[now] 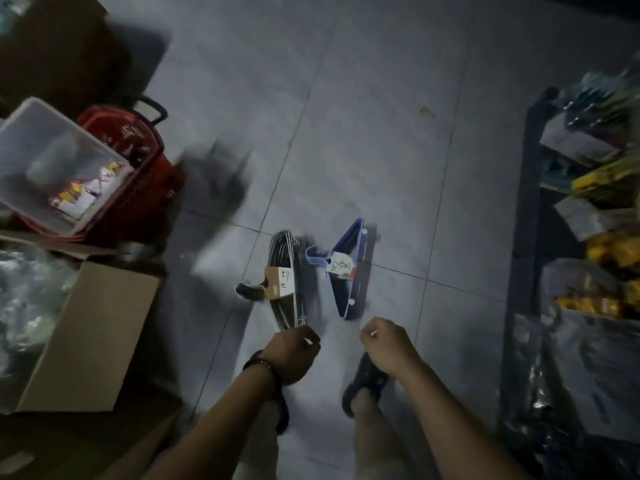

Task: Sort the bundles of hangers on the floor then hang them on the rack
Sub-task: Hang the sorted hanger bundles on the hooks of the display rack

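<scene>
Black hanger bundle [284,252]: near end in left grip [292,353]; right grip [384,344] fisted, empty.

I read very little here. The cardboard sleeve [280,281] round the black hanger bundle [282,252] shows what looks like "10", blurred. Just right of that bundle, the white tag [341,265] on the blue hangers [357,247] carries only a scribble.

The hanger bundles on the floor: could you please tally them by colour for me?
Black bundle: 1
Blue bundle: 1
Total: 2
The dark blur farther back is too smeared to count.
</scene>
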